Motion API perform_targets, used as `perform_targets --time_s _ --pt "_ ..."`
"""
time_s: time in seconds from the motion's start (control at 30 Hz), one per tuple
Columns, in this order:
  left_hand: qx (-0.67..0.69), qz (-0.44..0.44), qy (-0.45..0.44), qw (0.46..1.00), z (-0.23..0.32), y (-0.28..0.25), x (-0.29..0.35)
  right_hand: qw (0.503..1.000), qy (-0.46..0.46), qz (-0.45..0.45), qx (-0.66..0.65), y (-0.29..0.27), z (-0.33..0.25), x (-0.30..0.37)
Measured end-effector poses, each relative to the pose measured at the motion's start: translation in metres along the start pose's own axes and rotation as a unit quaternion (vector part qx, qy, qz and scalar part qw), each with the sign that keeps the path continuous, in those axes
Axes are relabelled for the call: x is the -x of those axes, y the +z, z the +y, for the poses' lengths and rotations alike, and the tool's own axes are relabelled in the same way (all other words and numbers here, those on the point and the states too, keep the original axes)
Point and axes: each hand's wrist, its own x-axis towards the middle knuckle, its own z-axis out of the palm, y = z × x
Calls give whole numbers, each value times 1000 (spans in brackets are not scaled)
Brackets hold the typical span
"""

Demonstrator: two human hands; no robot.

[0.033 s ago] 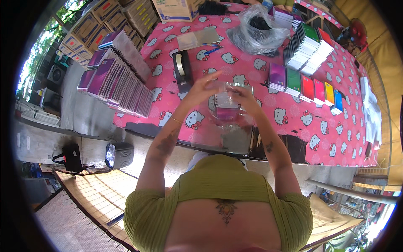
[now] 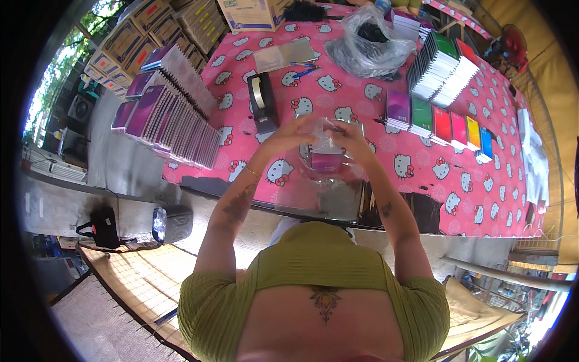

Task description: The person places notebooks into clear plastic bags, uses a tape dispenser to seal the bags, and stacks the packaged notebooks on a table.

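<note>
A small purple spiral notebook (image 2: 325,161) lies in front of me at the table's near edge, with a clear plastic sleeve (image 2: 326,145) around it. My left hand (image 2: 292,133) is at the sleeve's left side, its fingers closed on the film near the top. On the other side, my right hand (image 2: 350,139) has its fingers curled over the sleeve's upper right part. Glare on the plastic hides the fingertips in part. Just beyond my left hand stands a black tape dispenser (image 2: 262,104) with a roll of tape.
Stacked purple spiral notebooks (image 2: 172,127) stand at the left. Small coloured notebooks (image 2: 442,125) line up at the right, before a taller stack (image 2: 443,69). Farther back are blue pens (image 2: 303,73), flat clear sleeves (image 2: 283,55), a plastic bag (image 2: 371,45) and a cardboard box (image 2: 253,13).
My left hand has come down and inward onto the plastic, its raised fingers now bent. My right hand has shifted only slightly. The notebook stays in place.
</note>
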Motion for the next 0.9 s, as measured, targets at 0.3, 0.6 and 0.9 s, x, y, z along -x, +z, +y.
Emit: perform_targets --time_s 0.3,0.6,0.9 --pt "-82 8 -48 995 -25 20 -1 991 -111 -22 77 -16 15 12" --pt "-389 6 190 901 12 26 33 873 -274 58 399 3 3 42" --pt "-211 -26 -3 977 10 17 -8 926 -179 135 305 17 -17 36"
